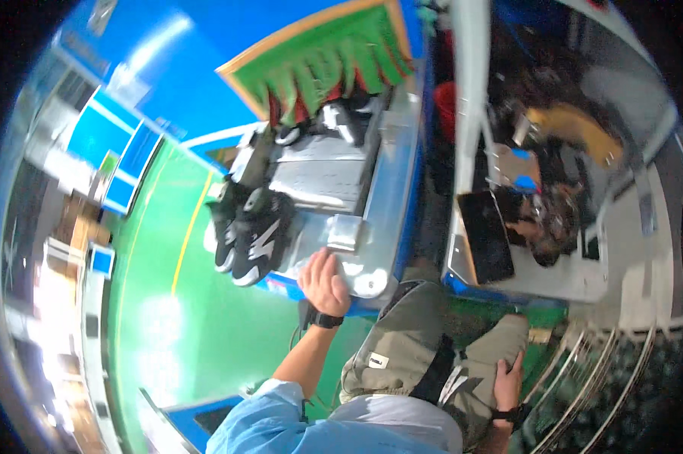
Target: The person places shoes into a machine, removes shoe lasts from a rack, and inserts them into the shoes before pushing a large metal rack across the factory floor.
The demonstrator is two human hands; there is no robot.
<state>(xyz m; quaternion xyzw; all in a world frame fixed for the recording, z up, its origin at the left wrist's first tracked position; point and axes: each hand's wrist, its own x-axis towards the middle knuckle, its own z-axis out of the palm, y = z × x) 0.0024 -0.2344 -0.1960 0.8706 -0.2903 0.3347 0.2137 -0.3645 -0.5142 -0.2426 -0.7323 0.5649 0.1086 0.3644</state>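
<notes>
black sneakers with white markings [254,236] are seen lying at the left edge of a grey metal surface [383,197], up and to the left of the left hand [325,281]. their long axes run from the near-left edge up and away, soles turned toward the green floor [198,333].

nearest, the right hand [508,382] is laid flat on the khaki trouser leg [417,340], fingers spread loosely, nothing held. a dark band is worn at each wrist; the left one is a black watch [326,320].

further out, the left hand is rested palm down on the near end of the surface, fingers together and extended, gripping nothing. it is the nearer hand to the sneakers, which are close beside it but apart from it. a small raised metal block [345,231] sits just beyond the fingertips.

the surface's rounded near corner and blue lower edge lie just right of the hand; to the left the surface drops off to the floor. farther along the surface, more dark shoes [334,121] are seen beneath a green fringed curtain [334,60]. to the right, a dark tablet-like panel [485,234] rests on a second bench.
</notes>
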